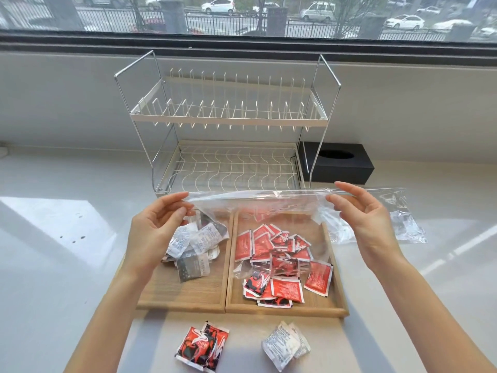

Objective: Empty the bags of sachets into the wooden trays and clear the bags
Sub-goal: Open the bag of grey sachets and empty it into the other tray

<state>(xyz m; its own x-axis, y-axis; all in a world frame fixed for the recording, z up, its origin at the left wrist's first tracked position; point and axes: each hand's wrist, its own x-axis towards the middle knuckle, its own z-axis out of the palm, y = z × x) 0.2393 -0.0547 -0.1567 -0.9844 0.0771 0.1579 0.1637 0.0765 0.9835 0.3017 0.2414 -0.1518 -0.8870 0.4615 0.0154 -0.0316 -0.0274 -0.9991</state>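
My left hand (158,224) and my right hand (360,211) pinch the two ends of a clear plastic bag (258,203), stretched flat above the two wooden trays. The left tray (188,294) holds several white and grey sachets (193,246). In the right tray (330,305) lies a heap of red sachets (274,259). The held bag looks empty and hangs partly over both trays. A second clear bag (403,222) lies flat on the counter to the right.
Loose red sachets (201,345) and white sachets (285,345) lie on the counter in front of the trays. A white two-tier dish rack (228,117) stands behind the trays, a black tissue box (338,162) beside it. A window runs along the back.
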